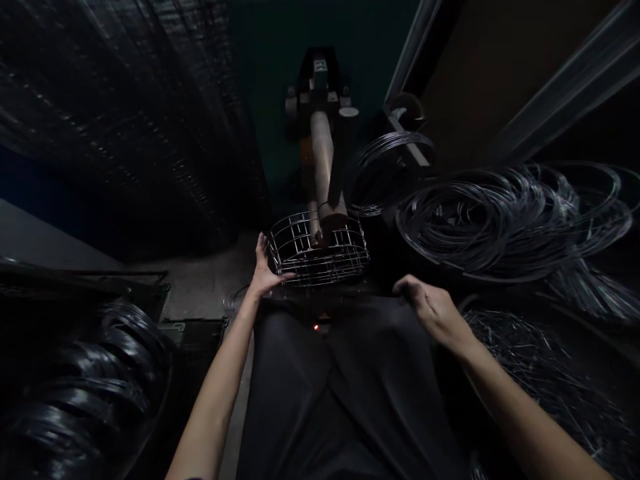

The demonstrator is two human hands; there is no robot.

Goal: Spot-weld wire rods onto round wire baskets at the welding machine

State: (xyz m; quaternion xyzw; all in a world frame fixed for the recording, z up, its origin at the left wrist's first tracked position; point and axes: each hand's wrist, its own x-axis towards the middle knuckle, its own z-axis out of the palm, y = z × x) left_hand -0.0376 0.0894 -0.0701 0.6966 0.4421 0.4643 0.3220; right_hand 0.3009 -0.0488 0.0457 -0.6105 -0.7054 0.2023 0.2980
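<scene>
A wire basket (320, 257) with an open grid of shiny rods sits around the end of the machine's welding arms (327, 167). My left hand (267, 273) grips its left side, thumb along the near rim and fingers up the outer edge. To the right of the basket, apart from it, my right hand (425, 303) hovers by my right knee. Its fingers are curled in, and whatever they may hold is hidden by the hand and the dim light.
A heap of wire rings (480, 213) lies at the right, with short cut wires (545, 373) below it. More wire coils (95, 387) fill the lower left. A green machine body (270, 67) stands ahead. Dark mesh stacks (125, 120) rise at the left.
</scene>
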